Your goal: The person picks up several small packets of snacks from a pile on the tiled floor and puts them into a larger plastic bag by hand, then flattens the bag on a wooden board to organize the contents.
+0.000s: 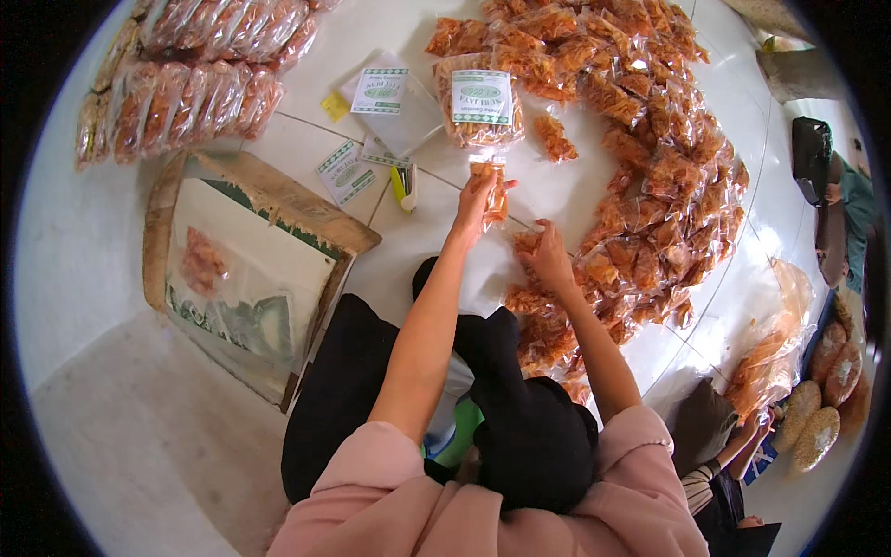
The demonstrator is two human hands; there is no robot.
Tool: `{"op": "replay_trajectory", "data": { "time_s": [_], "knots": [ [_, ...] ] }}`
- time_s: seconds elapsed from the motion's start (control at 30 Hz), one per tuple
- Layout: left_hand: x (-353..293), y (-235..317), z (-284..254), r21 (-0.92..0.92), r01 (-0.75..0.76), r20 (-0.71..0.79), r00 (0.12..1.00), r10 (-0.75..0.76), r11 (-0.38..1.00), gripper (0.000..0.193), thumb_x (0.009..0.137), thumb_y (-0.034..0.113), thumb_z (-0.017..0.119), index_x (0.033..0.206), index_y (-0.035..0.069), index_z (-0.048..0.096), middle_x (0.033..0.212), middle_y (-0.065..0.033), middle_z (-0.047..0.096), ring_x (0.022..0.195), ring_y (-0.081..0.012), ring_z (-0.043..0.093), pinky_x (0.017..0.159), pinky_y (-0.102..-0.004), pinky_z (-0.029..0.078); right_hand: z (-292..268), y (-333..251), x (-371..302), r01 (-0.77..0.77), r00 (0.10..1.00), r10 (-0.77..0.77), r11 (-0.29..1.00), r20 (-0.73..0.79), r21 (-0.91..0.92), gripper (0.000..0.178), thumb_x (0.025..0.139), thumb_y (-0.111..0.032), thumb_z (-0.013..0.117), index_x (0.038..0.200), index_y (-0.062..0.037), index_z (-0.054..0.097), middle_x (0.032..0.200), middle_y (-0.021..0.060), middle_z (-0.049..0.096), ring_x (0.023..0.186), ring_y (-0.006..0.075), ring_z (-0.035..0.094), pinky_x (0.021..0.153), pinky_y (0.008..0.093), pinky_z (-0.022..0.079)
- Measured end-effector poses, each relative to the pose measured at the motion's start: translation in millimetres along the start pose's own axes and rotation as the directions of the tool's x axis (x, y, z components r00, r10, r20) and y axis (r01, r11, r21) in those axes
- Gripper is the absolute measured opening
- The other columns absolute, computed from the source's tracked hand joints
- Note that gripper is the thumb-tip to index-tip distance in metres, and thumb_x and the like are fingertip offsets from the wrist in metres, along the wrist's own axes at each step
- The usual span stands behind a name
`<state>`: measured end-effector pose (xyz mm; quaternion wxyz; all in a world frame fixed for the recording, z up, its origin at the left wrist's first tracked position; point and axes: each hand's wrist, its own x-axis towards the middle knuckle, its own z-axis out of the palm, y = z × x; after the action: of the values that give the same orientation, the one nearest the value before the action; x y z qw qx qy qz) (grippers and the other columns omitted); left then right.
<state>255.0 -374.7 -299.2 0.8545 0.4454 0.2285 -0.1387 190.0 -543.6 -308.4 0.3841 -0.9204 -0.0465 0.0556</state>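
Observation:
My left hand (476, 201) is closed around a small clear packet of orange-brown snacks (497, 202). Just beyond it lies a larger clear bag (484, 130) filled with such packets, with a green-and-white label (482, 97) on top. To the right, at the inner edge of a curved pile of small snack packets (640, 218), my right hand (549, 257) has its fingers bent around another snack packet (526, 243). A single loose packet (555, 138) rests on the white tiles beyond the right hand. A yellow-green stapler (405, 187) sits left of my left hand.
Loose labels (345, 174) and a clear plastic bag (408, 116) lie beyond the stapler. An open cardboard box (288, 223) stands at left, below stacked filled bags (190, 107). At right, another person's hands (754, 432) are near a large snack bag (770, 343).

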Motion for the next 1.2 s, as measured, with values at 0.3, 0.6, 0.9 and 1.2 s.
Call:
{"op": "replay_trajectory", "data": {
  "time_s": [0.3, 0.6, 0.9, 1.2],
  "knots": [
    [-0.9, 9.3, 8.5, -0.103, 0.192, 0.048, 0.981, -0.188, 0.976, 0.048, 0.083, 0.050, 0.051, 0.116, 0.016, 0.041, 0.090, -0.0040, 0.048, 0.077, -0.0168, 0.055, 0.061, -0.0323, 0.049, -54.0, 5.1, 74.7, -0.222, 0.969, 0.184, 0.942, 0.162, 0.254, 0.026, 0.070, -0.015, 0.069, 0.091, -0.0025, 0.060, 0.078, 0.0089, 0.060, 0.071, 0.0156, 0.056, 0.066, 0.0287, 0.045],
    [-4.7, 20.3, 17.0, -0.041, 0.447, 0.260, 0.868, -0.423, 0.893, 0.053, 0.084, 0.059, 0.039, 0.116, 0.016, 0.044, 0.090, -0.0045, 0.049, 0.076, -0.0161, 0.052, 0.061, -0.0338, 0.048, -77.5, -72.7, 82.9, 0.235, 0.966, -0.189, 0.926, -0.175, 0.296, 0.022, 0.074, 0.003, 0.058, 0.095, -0.0040, 0.058, 0.101, 0.0093, 0.058, 0.098, 0.0253, 0.055, 0.082, 0.0318, 0.046],
    [-12.1, 0.8, 23.2, -0.025, 0.464, 0.306, 0.847, -0.435, 0.885, 0.055, 0.078, 0.028, 0.067, 0.118, 0.016, 0.031, 0.085, -0.0035, 0.051, 0.067, -0.0148, 0.056, 0.050, -0.0290, 0.049, -50.3, -45.9, 40.0, 0.493, 0.783, -0.523, 0.852, 0.336, 0.178, 0.031, 0.068, 0.012, 0.051, 0.094, -0.0026, 0.060, 0.103, 0.0154, 0.048, 0.100, 0.0305, 0.050, 0.085, 0.0357, 0.045],
    [0.7, -2.4, -1.9, 0.009, 0.189, -0.028, 0.982, -0.189, 0.982, 0.048, 0.076, 0.017, 0.065, 0.114, 0.013, 0.036, 0.090, -0.0057, 0.054, 0.075, -0.0172, 0.059, 0.063, -0.0321, 0.051, -35.2, -23.7, -52.9, 0.226, 0.965, -0.226, 0.974, 0.135, 0.014, 0.038, 0.069, -0.004, 0.058, 0.107, -0.0061, 0.049, 0.113, 0.0164, 0.043, 0.108, 0.0322, 0.043, 0.087, 0.0406, 0.040]
  ]
}}
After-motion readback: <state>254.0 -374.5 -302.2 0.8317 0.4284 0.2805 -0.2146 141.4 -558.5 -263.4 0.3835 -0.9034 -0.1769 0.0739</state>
